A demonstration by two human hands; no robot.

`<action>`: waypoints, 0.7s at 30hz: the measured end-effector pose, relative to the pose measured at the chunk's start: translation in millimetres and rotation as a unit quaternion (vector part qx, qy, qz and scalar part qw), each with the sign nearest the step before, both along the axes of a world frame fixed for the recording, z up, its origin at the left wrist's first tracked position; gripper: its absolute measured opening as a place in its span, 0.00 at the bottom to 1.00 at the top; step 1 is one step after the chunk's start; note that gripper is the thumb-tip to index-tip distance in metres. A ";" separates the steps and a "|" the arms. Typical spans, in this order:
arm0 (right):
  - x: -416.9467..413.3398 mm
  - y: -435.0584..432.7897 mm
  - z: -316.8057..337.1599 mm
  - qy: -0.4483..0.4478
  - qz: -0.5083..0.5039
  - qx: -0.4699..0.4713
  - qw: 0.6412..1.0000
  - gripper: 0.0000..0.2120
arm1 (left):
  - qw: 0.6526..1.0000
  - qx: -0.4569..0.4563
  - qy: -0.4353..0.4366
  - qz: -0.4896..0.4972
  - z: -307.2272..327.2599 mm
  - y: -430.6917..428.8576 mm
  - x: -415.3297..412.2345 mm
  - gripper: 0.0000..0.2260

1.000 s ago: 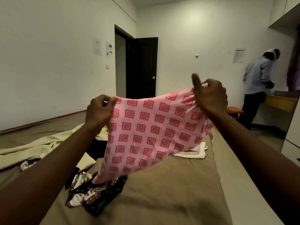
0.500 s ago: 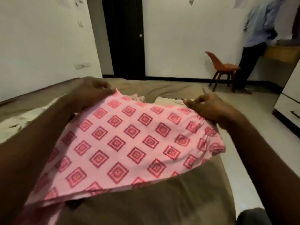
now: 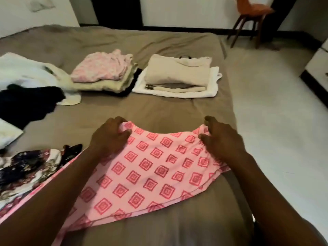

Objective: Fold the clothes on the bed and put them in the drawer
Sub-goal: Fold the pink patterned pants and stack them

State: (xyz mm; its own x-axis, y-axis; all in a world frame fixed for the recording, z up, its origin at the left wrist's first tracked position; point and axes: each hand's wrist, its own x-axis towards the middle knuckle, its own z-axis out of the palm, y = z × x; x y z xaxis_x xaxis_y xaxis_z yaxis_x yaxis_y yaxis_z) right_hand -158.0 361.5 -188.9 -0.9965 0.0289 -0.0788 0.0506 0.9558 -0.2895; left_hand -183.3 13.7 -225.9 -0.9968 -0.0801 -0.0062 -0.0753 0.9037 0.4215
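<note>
Pink cloth w/ red square print lies spread on the near part of the bed, mostly flat. Its far edge runs left-right btwn the two hands and sags a bit toward the camera in the middle. Long axis is diagonal: from the near-left corner of the view, under the left forearm, up to the far-right end by the right wrist. A doubled hem shows along the near-right side.

Left hand: fingers curled, thumb & fingertips pinching the bunched far-left corner of the cloth. Right hand: fingers bent down over the far-right corner. It looks like a pinch too, but the back of the hand hides the contact, so not fully sure.

Farther up the bed are two folded stacks side by side, apart from the cloth: pink-topped stack on the left, beige stack on a white towel on the right. Left of them lie a loose white garment & a dark garment. A floral garment lies crumpled just beside the cloth's left edge. An orange chair stands on the floor beyond the bed's far-right corner.
</note>
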 end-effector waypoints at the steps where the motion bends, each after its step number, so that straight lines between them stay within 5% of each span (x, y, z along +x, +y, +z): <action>1: 3.8 -4.9 1.4 0.028 0.003 0.054 0.998 0.30 | 1.000 -0.006 -0.017 -0.009 8.6 -8.7 11.2 0.21; 3: 14.4 -17.7 4.5 0.117 0.019 0.138 0.983 0.28 | 0.999 -0.027 -0.017 -0.013 22.6 -25.0 38.6 0.28; 6: 34.1 -52.0 3.1 0.201 0.107 0.016 0.974 0.26 | 0.999 -0.046 0.002 -0.015 41.5 -62.9 97.1 0.29; 10: 78.1 -127.4 -11.0 0.157 0.266 -0.170 0.936 0.21 | 0.995 -0.100 -0.021 0.013 53.5 -128.5 178.4 0.32; 15: 126.1 -227.7 -26.8 0.107 0.333 -0.269 0.898 0.23 | 0.972 -0.079 -0.222 0.003 70.4 -172.8 225.8 0.32; 18: 157.8 -259.2 -46.1 0.062 0.390 -0.173 0.902 0.39 | 0.971 -0.064 -0.229 0.027 71.4 -178.4 227.4 0.45; 21: 167.0 -264.3 -67.6 0.098 0.421 -0.062 0.900 0.45 | 0.962 -0.071 -0.260 0.042 68.0 -175.6 235.4 0.57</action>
